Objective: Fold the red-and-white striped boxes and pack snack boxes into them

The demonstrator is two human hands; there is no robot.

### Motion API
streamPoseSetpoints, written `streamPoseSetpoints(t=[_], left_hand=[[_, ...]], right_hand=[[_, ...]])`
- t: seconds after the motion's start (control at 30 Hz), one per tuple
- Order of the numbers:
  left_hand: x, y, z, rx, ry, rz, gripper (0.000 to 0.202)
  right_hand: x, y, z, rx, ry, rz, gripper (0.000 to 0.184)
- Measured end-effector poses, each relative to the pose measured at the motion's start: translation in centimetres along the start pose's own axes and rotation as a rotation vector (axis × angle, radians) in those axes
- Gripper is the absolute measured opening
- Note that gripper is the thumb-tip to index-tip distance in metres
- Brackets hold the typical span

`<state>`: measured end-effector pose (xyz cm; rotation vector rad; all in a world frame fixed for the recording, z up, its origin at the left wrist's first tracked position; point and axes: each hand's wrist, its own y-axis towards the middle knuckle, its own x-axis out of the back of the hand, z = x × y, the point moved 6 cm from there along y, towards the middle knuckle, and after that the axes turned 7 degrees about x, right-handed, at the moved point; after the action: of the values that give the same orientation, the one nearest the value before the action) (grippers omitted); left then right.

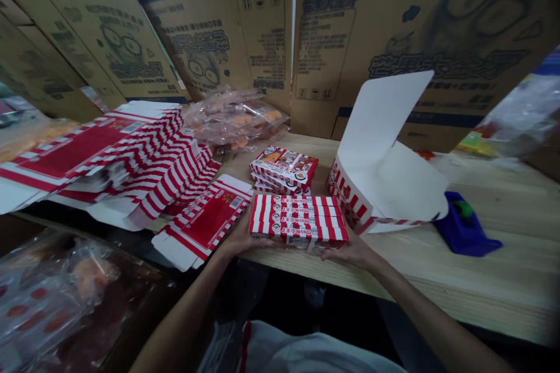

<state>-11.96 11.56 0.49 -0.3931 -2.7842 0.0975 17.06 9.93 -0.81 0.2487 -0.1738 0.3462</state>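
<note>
Between my two hands is a row of several small red-and-white striped boxes, pressed side by side at the table's front edge. My left hand grips the row's left end, and my right hand grips its right end; some fingers are hidden beneath or behind the boxes. Just behind stands a short stack of similar printed boxes. To the right, a larger striped carton stands with its white lid flap raised. A flattened red-and-white box lies close to my left hand.
A slanting pile of flattened striped boxes fills the left side. Clear plastic packets lie behind it. A blue tape dispenser sits right of the carton. Big brown cardboard boxes wall off the back. More bagged items are at lower left.
</note>
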Motion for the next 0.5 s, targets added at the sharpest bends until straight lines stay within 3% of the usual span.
streamPoseSetpoints(t=[0.2,0.4,0.5], left_hand=[[0.2,-1.2,-1.1,-0.064,0.015,-0.006,0.117],[0.1,-1.6,-0.5,-0.042,0.147,0.033,0.115],[0.1,-1.4,-0.2,-0.053,0.152,0.03,0.113]], right_hand=[[0.6,-0.8,1.4,0.125,-0.307,-0.003,0.119],[-0.1,-0.9,1.4,0.163,-0.393,0.095,0.101],[-0.1,-0.6,1.2,0.156,-0.42,0.105,0.103]])
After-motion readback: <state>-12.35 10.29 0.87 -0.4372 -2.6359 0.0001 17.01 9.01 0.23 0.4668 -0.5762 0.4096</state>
